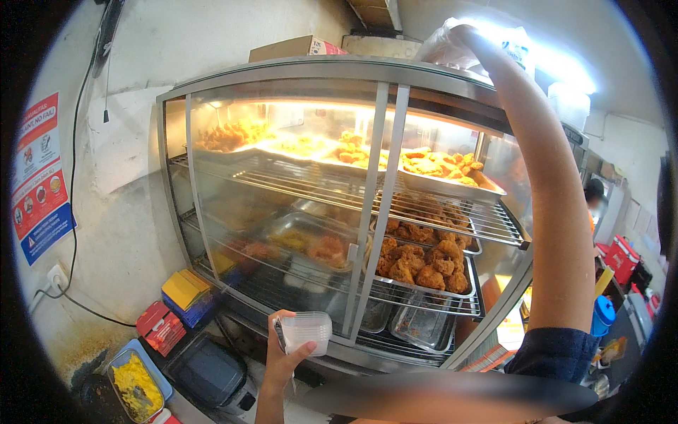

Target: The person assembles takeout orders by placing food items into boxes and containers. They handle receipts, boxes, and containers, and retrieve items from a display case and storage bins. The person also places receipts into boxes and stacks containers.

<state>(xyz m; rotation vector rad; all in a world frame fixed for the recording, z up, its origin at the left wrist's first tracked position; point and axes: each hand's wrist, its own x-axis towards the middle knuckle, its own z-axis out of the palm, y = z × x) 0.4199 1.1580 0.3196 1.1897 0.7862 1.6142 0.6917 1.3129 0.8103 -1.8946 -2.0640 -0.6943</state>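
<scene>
In my left hand [280, 360] is a nested stack of small clear plastic tubs [309, 333], gripped with the thumb across its lower side, in front of the display cabinet. My right arm stretches up past the cabinet's right side. Up there my right hand [467, 35] touches a clear plastic bag [441, 48] on the cabinet's top; its fingers are hidden by the bag and glare. Behind the sliding glass of the metal warming cabinet [282, 69], trays hold fried chicken [424, 267] on the middle rack and golden fried pieces [439, 167] on the upper one.
A cardboard box [289, 48] lies on the cabinet's top. At lower left are a yellow-and-blue box [187, 297], a red carton [161, 328], a dark lidded bin [206, 369] and a tub of yellow food [136, 385]. A black cable [75, 134] runs down the left wall.
</scene>
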